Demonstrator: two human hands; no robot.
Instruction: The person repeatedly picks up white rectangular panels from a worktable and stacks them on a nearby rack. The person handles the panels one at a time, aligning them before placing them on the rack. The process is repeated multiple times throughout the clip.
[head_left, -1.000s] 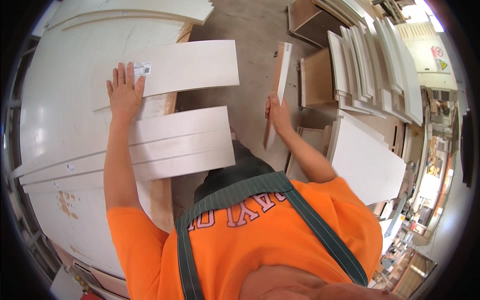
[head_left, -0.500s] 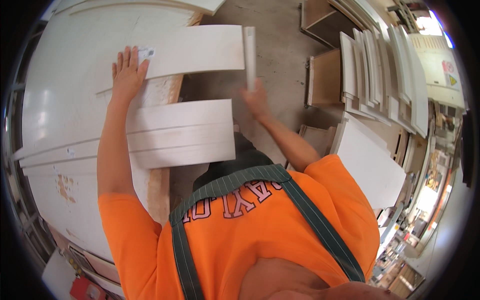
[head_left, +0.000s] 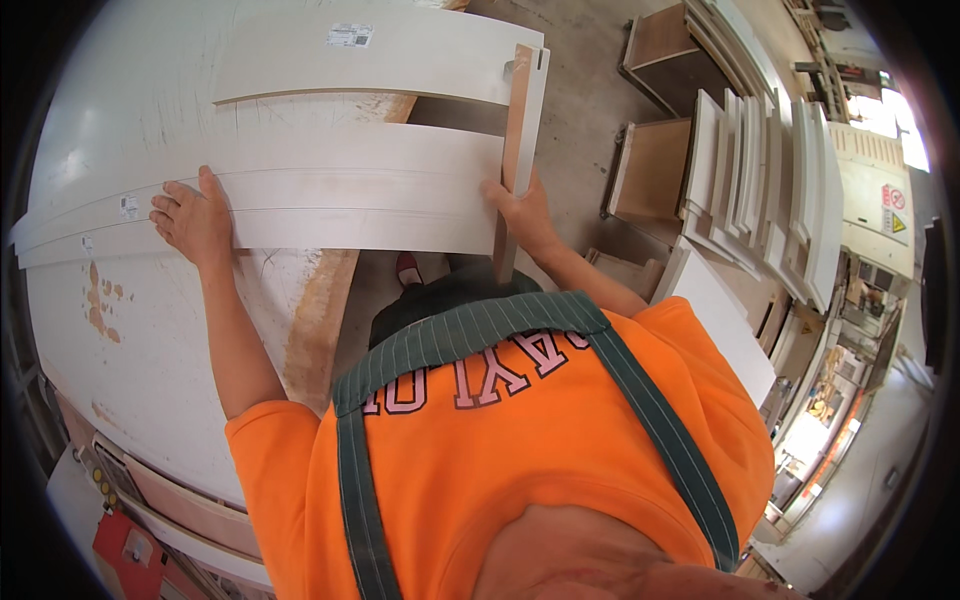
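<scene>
My left hand (head_left: 195, 218) lies with its fingers spread on a set of long white boards (head_left: 370, 190) placed edge to edge, their right ends sticking out past the table edge. In my right hand (head_left: 526, 212) is a narrow strip (head_left: 522, 120) with a white face and a brown face. The fingers wrap round it, and it stands crosswise along the right ends of the boards. Beyond them, a wider white board (head_left: 420, 55) with a printed label (head_left: 348, 36) lies apart, and the strip's far end overlaps its right end.
The boards rest on a large scuffed white table (head_left: 180, 350) with a worn brown edge (head_left: 318, 300). To the right, many white panels (head_left: 760, 170) stand by brown wooden carts (head_left: 650, 170). A red box-like part (head_left: 128, 550) is at the lower left.
My left hand has left the labelled far board and come nearer, onto the near boards. My right hand has brought the strip nearer, against the board ends.
</scene>
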